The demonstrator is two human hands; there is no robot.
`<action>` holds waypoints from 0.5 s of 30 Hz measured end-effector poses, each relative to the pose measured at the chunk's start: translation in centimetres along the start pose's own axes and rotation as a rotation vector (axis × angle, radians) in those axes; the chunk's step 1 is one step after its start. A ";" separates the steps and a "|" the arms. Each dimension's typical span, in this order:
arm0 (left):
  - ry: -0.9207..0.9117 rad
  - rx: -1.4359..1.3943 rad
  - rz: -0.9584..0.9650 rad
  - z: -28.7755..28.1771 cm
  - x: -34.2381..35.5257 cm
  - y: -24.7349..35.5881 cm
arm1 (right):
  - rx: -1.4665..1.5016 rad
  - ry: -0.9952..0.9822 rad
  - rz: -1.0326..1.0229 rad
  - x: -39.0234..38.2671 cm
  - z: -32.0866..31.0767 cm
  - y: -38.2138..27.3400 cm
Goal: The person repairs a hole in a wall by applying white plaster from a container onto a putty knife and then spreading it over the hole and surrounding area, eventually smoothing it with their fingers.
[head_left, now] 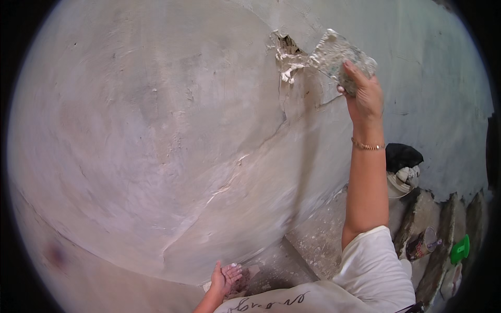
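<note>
My right hand grips a flat, plaster-smeared plate-like tool, raised against the grey wall just right of a ragged hole with white filler around its lower part. A long diagonal crack runs down the wall below the hole. My left hand is low near the wall's foot, palm turned up and fingers apart, holding nothing.
Rough concrete steps descend at the right beside a landing. A pale bucket with black and white material stands by the wall. A can, a green plastic object and a pale item rest on the steps.
</note>
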State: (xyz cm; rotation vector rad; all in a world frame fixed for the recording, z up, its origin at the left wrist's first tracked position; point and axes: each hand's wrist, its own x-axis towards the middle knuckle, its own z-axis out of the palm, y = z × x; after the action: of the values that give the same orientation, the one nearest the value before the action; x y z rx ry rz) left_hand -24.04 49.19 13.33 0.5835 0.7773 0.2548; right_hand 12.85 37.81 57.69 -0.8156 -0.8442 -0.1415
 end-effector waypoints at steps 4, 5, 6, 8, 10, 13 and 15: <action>0.039 -0.019 0.017 0.0 0.2 -0.7 | -0.301 0.098 -0.362 -3.9 3.8 -2.3; 0.040 -0.017 0.031 0.3 0.3 -1.2 | -0.474 0.105 -0.580 -4.0 4.3 -1.7; 0.041 -0.016 0.046 0.8 0.6 -1.6 | -0.644 0.112 -0.798 -4.0 4.4 -0.7; 0.020 -0.032 0.062 2.1 1.0 -2.3 | -0.940 0.098 -1.059 -4.2 5.1 0.6; -0.015 -0.060 0.065 3.3 1.0 -3.0 | -1.197 0.059 -1.122 -5.2 5.6 1.4; -0.005 -0.066 0.082 4.6 1.0 -4.2 | -1.360 -0.077 -1.055 -6.6 5.3 3.0; 0.032 -0.087 0.070 5.2 0.5 -4.6 | -1.403 -0.193 -1.036 -7.5 4.8 2.8</action>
State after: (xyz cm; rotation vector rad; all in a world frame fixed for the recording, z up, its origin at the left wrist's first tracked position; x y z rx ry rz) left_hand -19.89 43.62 13.30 0.5260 0.7733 0.3616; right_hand 6.05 41.62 52.61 -1.5987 -1.2606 -1.7382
